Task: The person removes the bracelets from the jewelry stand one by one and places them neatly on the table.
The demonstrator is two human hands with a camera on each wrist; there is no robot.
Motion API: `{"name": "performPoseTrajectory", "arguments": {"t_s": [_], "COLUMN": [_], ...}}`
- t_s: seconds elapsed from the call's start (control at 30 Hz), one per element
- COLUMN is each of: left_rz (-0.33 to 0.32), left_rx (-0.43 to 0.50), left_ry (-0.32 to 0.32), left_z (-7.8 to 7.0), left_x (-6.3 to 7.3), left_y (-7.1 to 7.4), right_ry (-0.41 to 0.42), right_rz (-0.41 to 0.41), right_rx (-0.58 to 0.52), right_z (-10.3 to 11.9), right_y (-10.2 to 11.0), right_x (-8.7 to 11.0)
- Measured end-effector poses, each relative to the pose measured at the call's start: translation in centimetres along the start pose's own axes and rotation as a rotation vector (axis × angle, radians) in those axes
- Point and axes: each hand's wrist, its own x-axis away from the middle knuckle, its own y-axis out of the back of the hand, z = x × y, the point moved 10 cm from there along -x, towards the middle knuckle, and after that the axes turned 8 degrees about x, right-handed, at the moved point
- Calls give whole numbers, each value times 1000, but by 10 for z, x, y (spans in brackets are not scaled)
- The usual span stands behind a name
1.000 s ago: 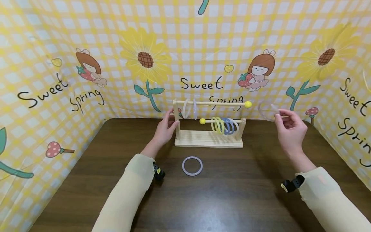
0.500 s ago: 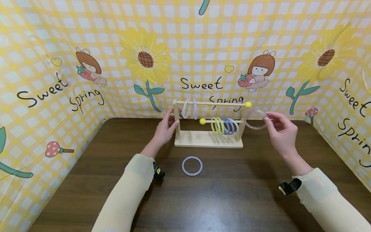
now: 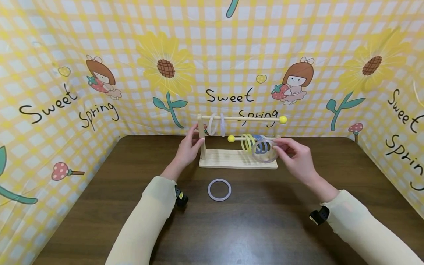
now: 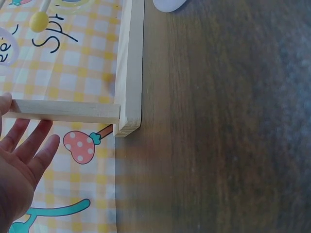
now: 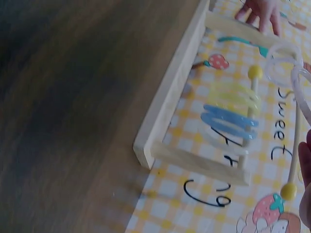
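Observation:
A wooden rack [image 3: 233,160] with two rods stands on the table. My left hand [image 3: 187,151] holds its tall left post [image 4: 68,110] between thumb and fingers. At the rack's right end, my right hand [image 3: 298,158] pinches a clear pale bangle [image 3: 264,162], which overlaps the lower rod's bangles in the head view. In the right wrist view this bangle [image 5: 301,97] shows at the right edge. A white bangle [image 3: 211,127] and a lilac bangle [image 3: 223,127] hang on the upper rod. The lower rod carries yellow bangles [image 3: 244,143], blue ones [image 5: 228,119] and a pale one.
Another lilac bangle [image 3: 219,180] lies flat on the dark wooden table [image 3: 265,228] in front of the rack. Yellow balls cap the upper rod [image 3: 248,118] and the lower rod. A yellow checked cloth [image 3: 212,55] surrounds the table at the back and sides.
My right hand has moved left and down with the clear bangle, from beyond the rack's right end to in front of the lower rod. My left hand has stayed on the post.

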Motion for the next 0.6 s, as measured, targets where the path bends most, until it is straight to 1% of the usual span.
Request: {"name": "performPoseTrajectory", "arguments": {"t_s": [0.13, 0.27, 0.43, 0.6], "left_rz": [-2, -2, -5, -8], "left_rx": [-1, 1, -10, -12], "left_ry": [-4, -3, -32, -50], "left_z": [0, 1, -3, -5], "left_x": [0, 0, 1, 1], "left_y": [0, 0, 0, 0], "right_ry": [25, 37, 45, 46], "right_rz": [92, 183, 274, 396], "right_rx": [-39, -51, -51, -81], "right_z": [5, 10, 11, 10], "right_y": [-19, -38, -58, -79], "right_x": [3, 8, 16, 26]}}
